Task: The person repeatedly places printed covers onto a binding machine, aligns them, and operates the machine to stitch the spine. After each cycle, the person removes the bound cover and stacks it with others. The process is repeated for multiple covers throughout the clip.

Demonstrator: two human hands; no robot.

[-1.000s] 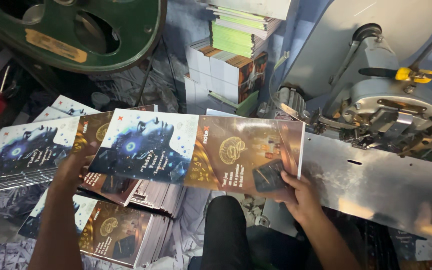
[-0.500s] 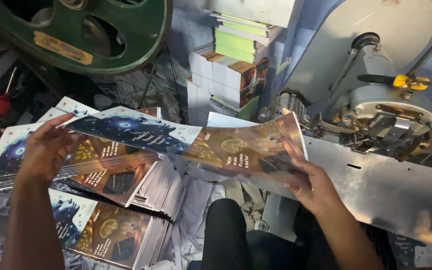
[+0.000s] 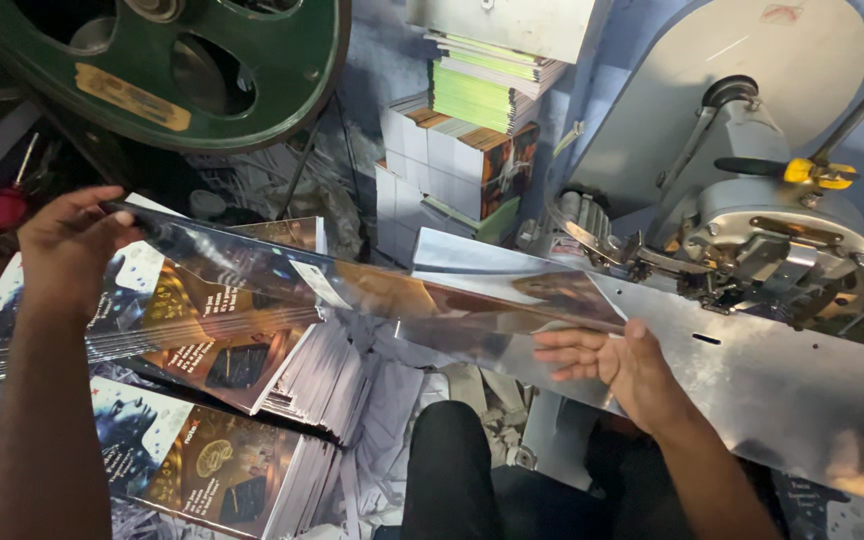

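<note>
Cluttered print-shop floor fills the view, with paper offcuts [image 3: 372, 400] under everything and a large green flywheel [image 3: 252, 90] at top left. I see a glossy printed cover sheet [image 3: 352, 285] held nearly edge-on between both hands, spanning from upper left to centre right, tilted so its face catches glare. My left hand [image 3: 67, 245] grips the sheet's left end, fingers curled over the top edge and thumb toward the sheet. My right hand [image 3: 617, 365] supports the right end from below, fingers extended flat against the underside; I cannot tell whether the thumb pinches the sheet. That end overlaps the near edge of the metal machine table [image 3: 782, 400], which carries a stitching head [image 3: 762, 240] with a yellow-handled tool [image 3: 817, 173] above it. Below the sheet, on the left, lie two stacks of printed booklets [image 3: 222, 350], fanned and overlapping, well apart from the right hand. Further bundles of trimmed books [image 3: 462, 160] stand against the back wall, beside the machine.
</note>
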